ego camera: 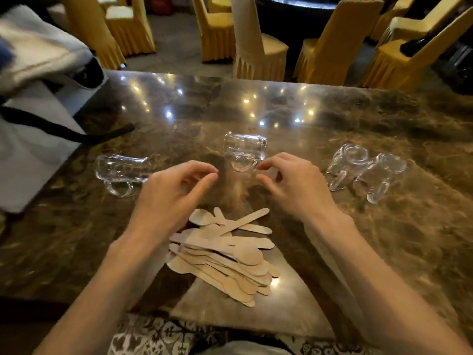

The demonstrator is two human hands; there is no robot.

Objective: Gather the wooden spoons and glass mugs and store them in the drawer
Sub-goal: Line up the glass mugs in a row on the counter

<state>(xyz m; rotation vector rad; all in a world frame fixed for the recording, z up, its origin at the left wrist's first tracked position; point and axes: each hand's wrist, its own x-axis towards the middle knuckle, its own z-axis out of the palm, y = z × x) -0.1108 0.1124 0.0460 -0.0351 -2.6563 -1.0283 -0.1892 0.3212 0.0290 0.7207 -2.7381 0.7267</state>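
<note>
A loose pile of flat wooden spoons (225,254) lies on the marble table near its front edge. Several clear glass mugs lie on their sides: one at the left (120,172), one in the middle (244,149), and two touching at the right (348,163) (381,175). My left hand (174,193) and my right hand (294,185) hover above the table between the spoon pile and the middle mug, fingers curled and apart, holding nothing. No drawer shows in this view.
The glossy brown marble table (332,119) reflects ceiling lights. A white bag with a black strap (30,139) rests on the table's left side. Yellow-covered chairs (330,47) stand beyond the far edge.
</note>
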